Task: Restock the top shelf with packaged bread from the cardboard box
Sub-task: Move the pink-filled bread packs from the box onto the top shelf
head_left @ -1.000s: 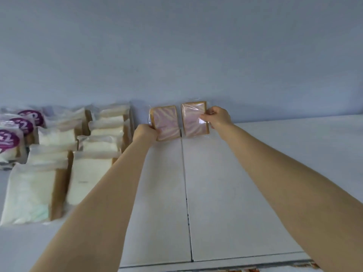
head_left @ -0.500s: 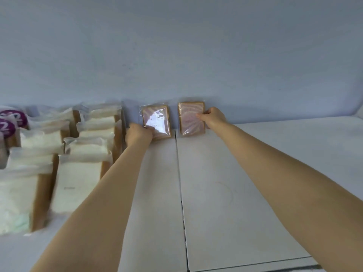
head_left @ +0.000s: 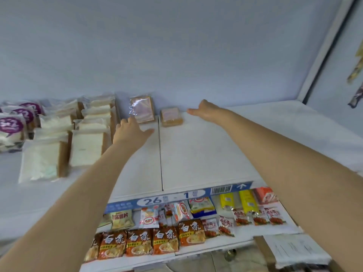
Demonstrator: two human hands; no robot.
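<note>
Here the two small packs of bread sit at the very back of the top shelf (head_left: pixel 196 154), one on either side of the seam between its two white panels. The left pack (head_left: pixel 141 109) stands upright against the pale back wall (head_left: pixel 176 55), likely so that its face shows to a shopper. The right pack (head_left: pixel 171 117) lies flat or tipped well over, so it probably needs standing up to match. Both hold squarish slices with a pinkish middle and brown crust, sealed in clear, crinkly film that catches the light.

The left hand (head_left: pixel 131 130) hovers just below the upright pack, fingers straight and spread, holding nothing; whether a fingertip touches the film I cannot tell. The right hand (head_left: pixel 206 111) is just beside the flat pack, fingers straight and close together, not touching it.

Further left, soft white sliced loaves (head_left: pixel 86 148) in cloudy bags stand in rows, and beyond them are bags with purple labels (head_left: pixel 11 126). A blue price strip (head_left: pixel 172 197) runs along the shelf's front edge, with glossy noodle packets (head_left: pixel 139 244) on the shelf below. The cardboard box is not plainly in view.
</note>
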